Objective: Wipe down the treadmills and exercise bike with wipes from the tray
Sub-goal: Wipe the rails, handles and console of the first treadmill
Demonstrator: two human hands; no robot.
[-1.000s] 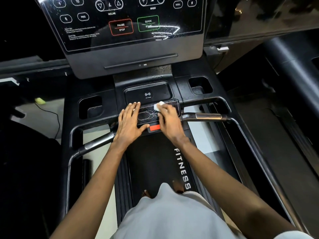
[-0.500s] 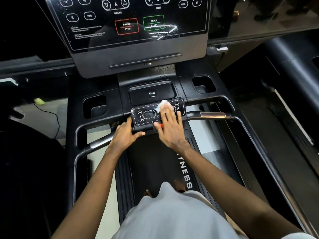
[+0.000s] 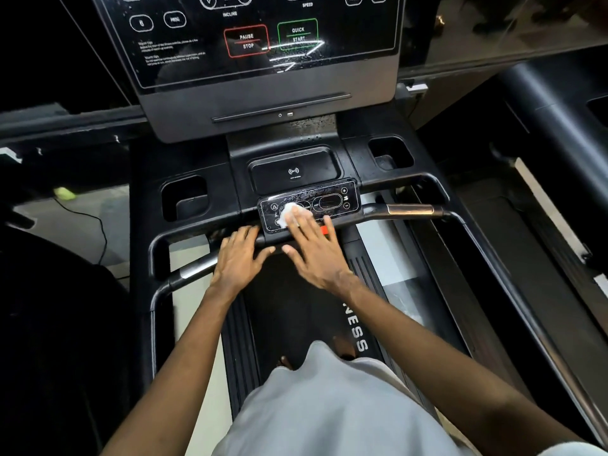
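So, the right hand [image 3: 316, 251] was stretched forward with its fingers [image 3: 307, 230] kept straight and spread, not clenched. The white wipe [image 3: 291, 212] was pinned flat under the fingertips against the left half of the small control panel [image 3: 332, 202] on the treadmill [image 3: 144, 192]. Nothing was pinched there, the wipe was just pressed down. The left hand [image 3: 238, 258] was laid palm down on the handlebar [image 3: 194, 271] just left of that panel. Its fingers were loosely draped over the bar and the thumb was stuck out toward the right hand. No real grip could be made out, so it was taken as relaxed. Both forearms were reached out from the bottom of the view, over a grey shirt [image 3: 329, 406]. Wet streaks were seen on the panel's glossy face, and a red tab [image 3: 324, 229] at its lower edge was partly hidden by the right hand. Just past the panel a charging pad [image 3: 294, 172] was set into the black console, with a left cup holder [image 3: 184, 197] and a right cup holder [image 3: 390, 153] off to the sides. The big screen [image 3: 263, 60] up top was marked PAUSE STOP and QUICK START, with smears caught by the light. The black belt [image 3: 289, 311] was seen below the hands. Another dark machine [image 3: 543, 225] was parked on the right, and pale floor [image 3: 39, 225] with a thin black cable [image 3: 98, 230] was seen on the left.
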